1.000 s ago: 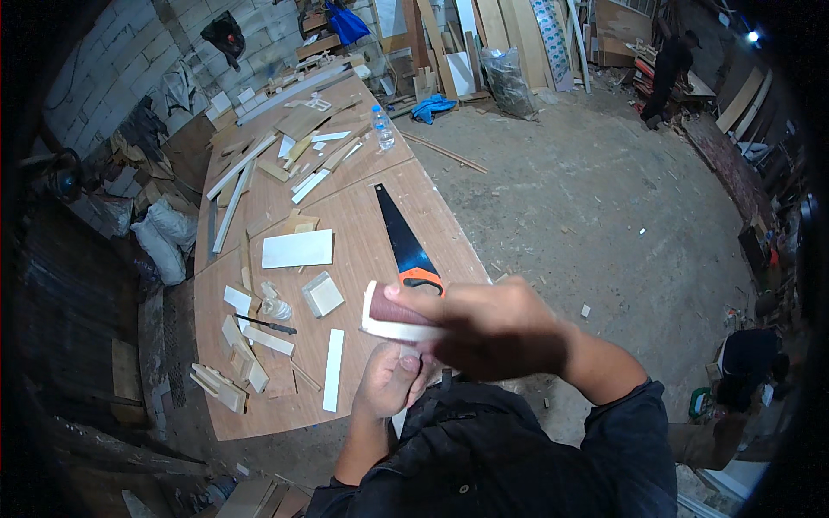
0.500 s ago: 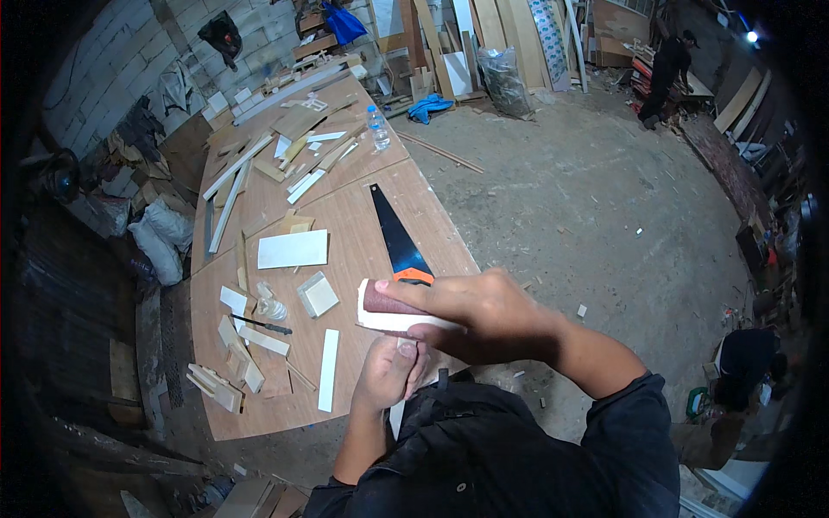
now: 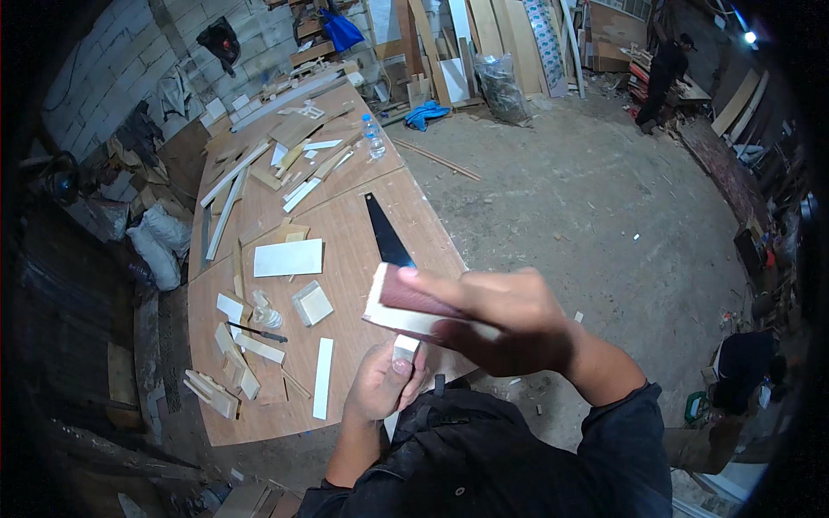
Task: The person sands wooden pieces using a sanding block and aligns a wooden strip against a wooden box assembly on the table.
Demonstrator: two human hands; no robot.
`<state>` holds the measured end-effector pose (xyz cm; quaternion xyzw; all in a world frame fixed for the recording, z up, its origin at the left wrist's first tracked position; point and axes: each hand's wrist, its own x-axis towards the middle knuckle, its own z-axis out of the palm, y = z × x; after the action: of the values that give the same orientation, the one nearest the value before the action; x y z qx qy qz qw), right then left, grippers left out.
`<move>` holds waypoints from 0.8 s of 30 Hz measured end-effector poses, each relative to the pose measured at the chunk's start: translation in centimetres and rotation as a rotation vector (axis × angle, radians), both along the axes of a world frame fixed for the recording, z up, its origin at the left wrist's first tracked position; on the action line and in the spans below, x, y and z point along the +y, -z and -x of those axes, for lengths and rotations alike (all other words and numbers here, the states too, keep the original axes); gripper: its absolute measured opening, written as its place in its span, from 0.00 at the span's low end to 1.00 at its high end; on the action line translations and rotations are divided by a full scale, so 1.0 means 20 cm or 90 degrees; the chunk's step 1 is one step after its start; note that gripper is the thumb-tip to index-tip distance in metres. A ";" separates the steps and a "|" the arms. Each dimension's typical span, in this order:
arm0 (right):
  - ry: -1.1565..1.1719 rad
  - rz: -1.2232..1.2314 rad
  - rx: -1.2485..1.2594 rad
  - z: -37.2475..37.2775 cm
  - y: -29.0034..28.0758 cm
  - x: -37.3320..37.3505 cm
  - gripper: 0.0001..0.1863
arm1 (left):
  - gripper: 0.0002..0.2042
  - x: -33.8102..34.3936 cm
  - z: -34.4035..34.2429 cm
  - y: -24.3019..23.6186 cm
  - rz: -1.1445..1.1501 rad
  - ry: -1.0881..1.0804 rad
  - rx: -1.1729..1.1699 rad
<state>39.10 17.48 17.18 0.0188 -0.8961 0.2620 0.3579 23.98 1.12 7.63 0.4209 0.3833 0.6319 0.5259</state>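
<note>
My right hand (image 3: 505,315) grips a wooden block wrapped in reddish-brown sandpaper (image 3: 423,295), thumb on its upper face. Just below it, my left hand (image 3: 384,380) is closed around a narrow white wooden strip (image 3: 406,347), whose end points up toward the sanding block. The strip's lower part runs down behind the hand, close to my body. Beyond the block a handsaw (image 3: 386,231) with a dark blade lies on the wooden worktable (image 3: 345,285); its handle is hidden by the block and my right hand.
A white board (image 3: 288,258), a square block (image 3: 312,303), a white strip (image 3: 323,378) and a small clear jar (image 3: 266,311) are on the table. Offcuts and a water bottle (image 3: 373,136) lie farther back. Two other people (image 3: 663,82) are off to the right.
The sanding block has lifted and tilted in my right hand, and the end of the white strip beneath it shows more. My left hand keeps its hold.
</note>
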 end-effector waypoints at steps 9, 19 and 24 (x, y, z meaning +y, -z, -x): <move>-0.034 0.000 -0.026 -0.01 -0.01 -0.02 0.29 | 0.23 0.08 -0.03 0.00 -0.040 -0.011 0.064; 0.053 0.040 -0.170 0.08 0.58 0.26 0.24 | 0.23 0.09 -0.01 -0.05 -0.021 0.013 0.044; 0.076 0.223 0.031 0.01 0.18 0.27 0.27 | 0.25 0.15 0.00 0.06 0.022 0.038 0.057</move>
<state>38.94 22.78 13.63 -0.0910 -0.8274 0.3918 0.3919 23.91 4.15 6.51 0.4510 0.4047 0.5896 0.5340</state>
